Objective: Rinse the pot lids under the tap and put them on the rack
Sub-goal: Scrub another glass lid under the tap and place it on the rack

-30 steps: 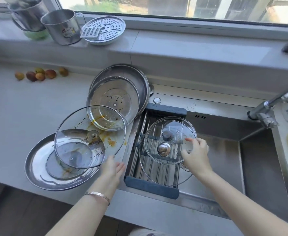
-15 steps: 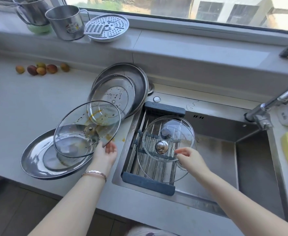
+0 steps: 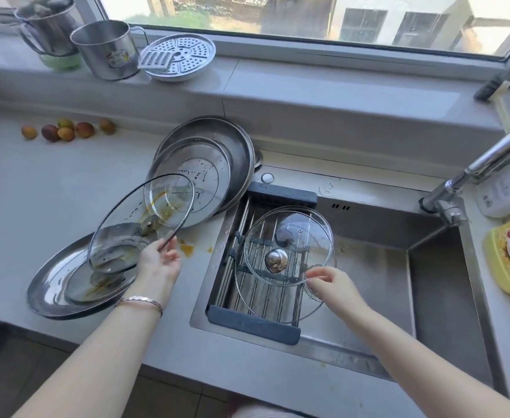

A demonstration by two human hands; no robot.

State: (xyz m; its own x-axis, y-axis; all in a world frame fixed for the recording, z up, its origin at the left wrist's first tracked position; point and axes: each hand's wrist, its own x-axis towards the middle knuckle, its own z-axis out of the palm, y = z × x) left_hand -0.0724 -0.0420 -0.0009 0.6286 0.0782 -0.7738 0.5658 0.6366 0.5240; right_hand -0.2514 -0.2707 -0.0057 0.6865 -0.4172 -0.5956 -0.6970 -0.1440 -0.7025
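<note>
Glass lid [image 3: 136, 224] tilted on edge in left hand [image 3: 157, 267].

A pale grey stone countertop [image 3: 51, 188] runs along a wall, lit by bright daylight from a wide window with a grey frame [image 3: 308, 46] at the far side, beyond both hands. Beneath the window sits a deep grey sill ledge [image 3: 323, 92]. A sunken stainless steel sink basin [image 3: 377, 276] lies to the right of the hands. Dark floor tiles [image 3: 9, 366] show below the counter's near edge, at the lower left.
</note>
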